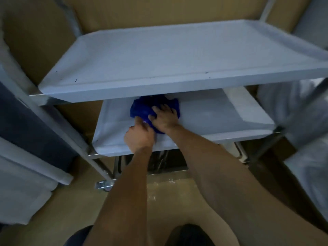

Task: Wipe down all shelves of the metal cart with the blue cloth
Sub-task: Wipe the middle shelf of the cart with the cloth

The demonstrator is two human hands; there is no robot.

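The metal cart fills the view, with a pale top shelf (pixel 159 55) and a middle shelf (pixel 221 118) below it. A crumpled blue cloth (pixel 142 109) lies on the middle shelf, its far part hidden under the top shelf's front edge. My right hand (pixel 164 118) presses flat on the cloth with fingers spread. My left hand (pixel 139 134) pinches the cloth's near left edge at the front of the shelf. A lower level shows dark and shiny beneath the middle shelf (pixel 159 162).
The cart's slanted left post (pixel 58 121) ends at a caster (pixel 103 184) on the tan floor. Pale and dark furniture (pixel 21 157) stands at the left, more pale objects (pixel 305 139) at the right. My knees show at the bottom edge.
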